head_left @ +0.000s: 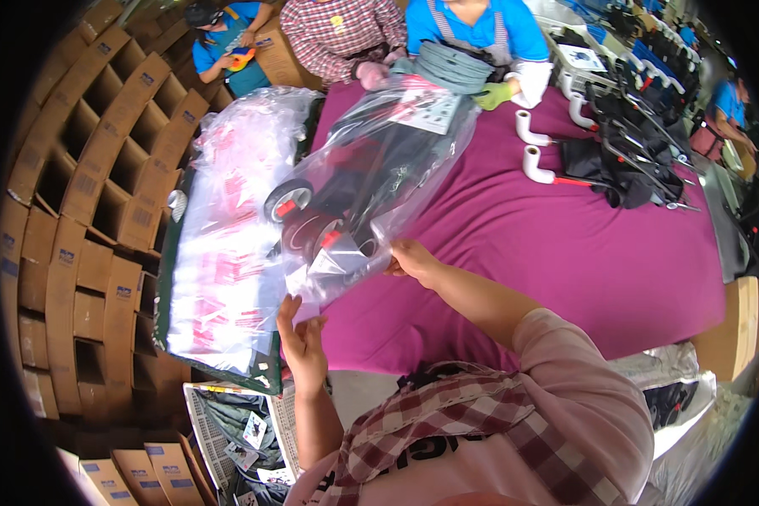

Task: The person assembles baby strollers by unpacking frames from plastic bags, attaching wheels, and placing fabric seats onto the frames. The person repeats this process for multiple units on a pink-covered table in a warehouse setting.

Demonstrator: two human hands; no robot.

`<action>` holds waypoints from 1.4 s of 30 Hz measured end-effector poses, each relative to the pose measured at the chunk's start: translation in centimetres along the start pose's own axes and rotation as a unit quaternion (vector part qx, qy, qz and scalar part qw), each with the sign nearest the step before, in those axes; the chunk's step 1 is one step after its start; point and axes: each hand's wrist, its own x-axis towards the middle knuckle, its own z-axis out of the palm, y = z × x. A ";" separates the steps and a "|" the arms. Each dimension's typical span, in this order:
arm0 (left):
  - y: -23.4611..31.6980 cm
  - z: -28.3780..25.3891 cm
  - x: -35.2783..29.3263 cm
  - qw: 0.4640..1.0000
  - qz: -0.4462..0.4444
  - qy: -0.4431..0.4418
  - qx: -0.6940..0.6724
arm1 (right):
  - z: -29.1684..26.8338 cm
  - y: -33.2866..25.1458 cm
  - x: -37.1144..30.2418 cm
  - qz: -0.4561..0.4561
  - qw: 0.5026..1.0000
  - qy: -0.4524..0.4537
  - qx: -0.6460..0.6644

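A clear plastic bag point(405, 202) lies slantwise on the purple cloth in front of me. Inside it is a dark folded article with wheels, and a wheel point(288, 201) with a red hub shows near its left side. A printed sheet point(428, 110) is visible at the bag's far end. My right hand point(411, 260) is closed on the right edge of the bag's near end, its fingertips pinching the plastic. Beside the near left corner of the bag is my left hand point(302, 339), fingers raised and apart; whether they touch the plastic I cannot tell.
A stack of clear plastic bags point(228, 228) with red print lies left of the cloth point(497, 278). White curved tubes point(533, 166) and black folded frames point(624, 169) lie at right. Cardboard boxes point(101, 185) fill the left. Co-workers point(472, 42) stand across the table. Below is a crate point(291, 430).
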 end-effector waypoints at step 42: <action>1.1 21.1 0.7 0.937 -0.071 -0.317 0.128 | -38.6 -9.6 -13.8 -0.458 0.604 0.543 -0.360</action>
